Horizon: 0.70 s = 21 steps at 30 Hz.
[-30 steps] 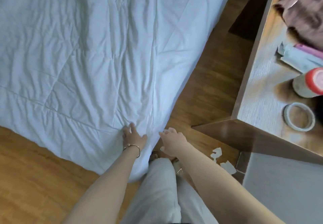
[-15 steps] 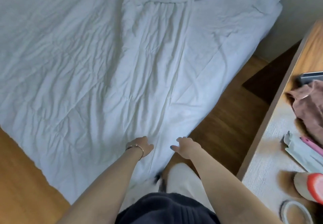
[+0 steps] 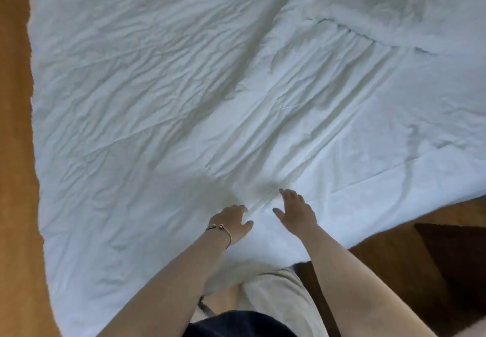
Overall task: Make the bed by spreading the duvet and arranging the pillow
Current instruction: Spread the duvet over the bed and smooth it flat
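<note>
The white duvet [image 3: 236, 99] is spread across the bed, wrinkled, its near corner hanging towards the wooden floor [image 3: 15, 205]. Both hands are laid on it near that corner — the left hand [image 3: 232, 222] flat, the right hand [image 3: 297, 211] with fingers extended — nothing gripped.

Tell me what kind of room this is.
Most likely a bedroom: a wide white duvet lies spread over a bed, wooden floor runs alongside it, and both hands reach over its near edge.

The duvet [image 3: 184, 86] is matt, creased white cloth; the floor [image 3: 15, 178] at the frame's left is smooth wood.
</note>
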Each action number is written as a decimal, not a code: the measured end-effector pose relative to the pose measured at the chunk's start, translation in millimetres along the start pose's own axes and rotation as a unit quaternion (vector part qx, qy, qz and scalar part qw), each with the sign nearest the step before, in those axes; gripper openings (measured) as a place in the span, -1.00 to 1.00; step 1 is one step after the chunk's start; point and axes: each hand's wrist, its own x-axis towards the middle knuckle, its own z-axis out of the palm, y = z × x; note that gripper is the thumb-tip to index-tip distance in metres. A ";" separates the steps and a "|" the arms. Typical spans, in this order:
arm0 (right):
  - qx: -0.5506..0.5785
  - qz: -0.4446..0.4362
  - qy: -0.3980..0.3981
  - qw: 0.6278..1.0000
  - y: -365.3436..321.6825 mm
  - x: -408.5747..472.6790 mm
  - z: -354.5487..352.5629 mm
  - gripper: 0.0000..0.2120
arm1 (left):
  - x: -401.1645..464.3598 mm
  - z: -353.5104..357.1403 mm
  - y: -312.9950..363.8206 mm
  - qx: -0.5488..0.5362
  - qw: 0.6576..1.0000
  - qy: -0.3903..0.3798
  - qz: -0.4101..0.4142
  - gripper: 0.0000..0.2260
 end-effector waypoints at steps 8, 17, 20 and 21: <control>-0.287 -0.177 -0.001 0.942 98.0 140.0 -129.1 -0.11 | 106.0 -4.2 117.6 0.027 0.994 0.090 -0.060 -0.29; -0.379 -0.208 -0.067 0.899 120.9 230.2 -173.1 -0.08 | 168.7 -0.1 145.5 -0.008 0.979 0.124 -0.160 -0.16; -0.370 -0.203 -0.081 0.903 120.4 233.0 -170.6 -0.17 | 173.6 1.2 140.3 -0.017 0.982 0.125 -0.141 -0.26; -0.359 -0.198 -0.081 0.908 121.0 232.7 -166.7 -0.22 | 174.5 1.9 137.5 -0.024 0.982 0.128 -0.133 -0.29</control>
